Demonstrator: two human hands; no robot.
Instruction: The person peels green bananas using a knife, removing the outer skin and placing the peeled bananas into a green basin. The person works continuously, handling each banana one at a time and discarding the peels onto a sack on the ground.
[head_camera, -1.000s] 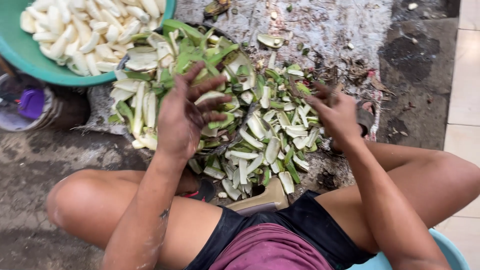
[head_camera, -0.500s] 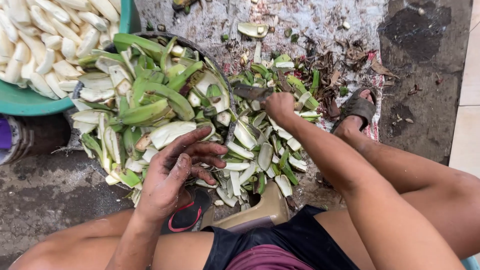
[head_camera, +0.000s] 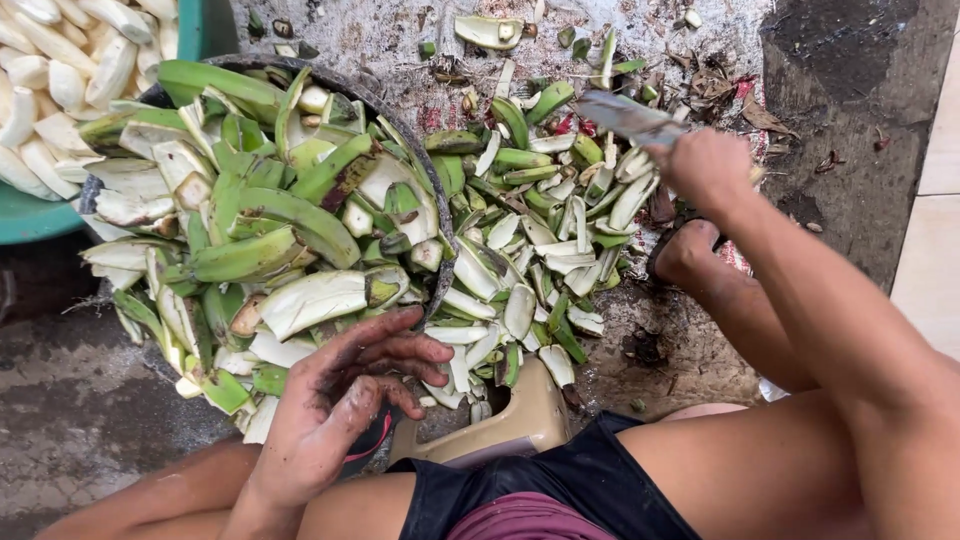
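Head view: right hand (head_camera: 708, 165) grips a knife (head_camera: 628, 117); left hand (head_camera: 335, 400) hovers, fingers spread, holding nothing.

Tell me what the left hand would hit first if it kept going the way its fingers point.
Probably the loose green peels just beyond the left hand fingertips, by the dark basin's rim; depth is unclear.

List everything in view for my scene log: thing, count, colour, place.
peels: many, green and white, heaped on the ground at centre
basket: one, dark, left of centre, overfilled with peels
peeled bananas: many, white, top left
basin: one, teal, holds the peeled bananas
knife: one, grey blade, top right, in the right hand
stool: one, tan, bottom centre
mat: one, grey, under the peels
left hand: open, stained dark, beside the basket
right hand: closed on the knife handle
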